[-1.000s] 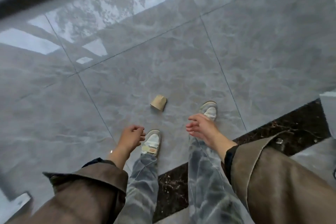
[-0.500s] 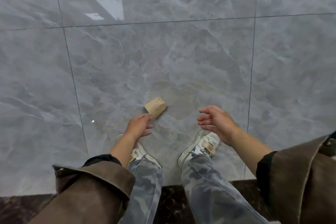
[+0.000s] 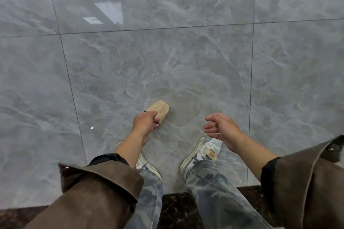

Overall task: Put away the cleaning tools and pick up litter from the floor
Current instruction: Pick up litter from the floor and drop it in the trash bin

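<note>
The crushed paper cup (image 3: 161, 109) is lying on its side on the grey tiled floor (image 3: 186, 61), just ahead of the shoes (image 3: 202, 152). The left hand (image 3: 146, 123) is gripping the cup's near end, fingers curled around it. The right hand (image 3: 222, 130) is hovering well apart, fingers loosely curled and holding nothing.
</note>
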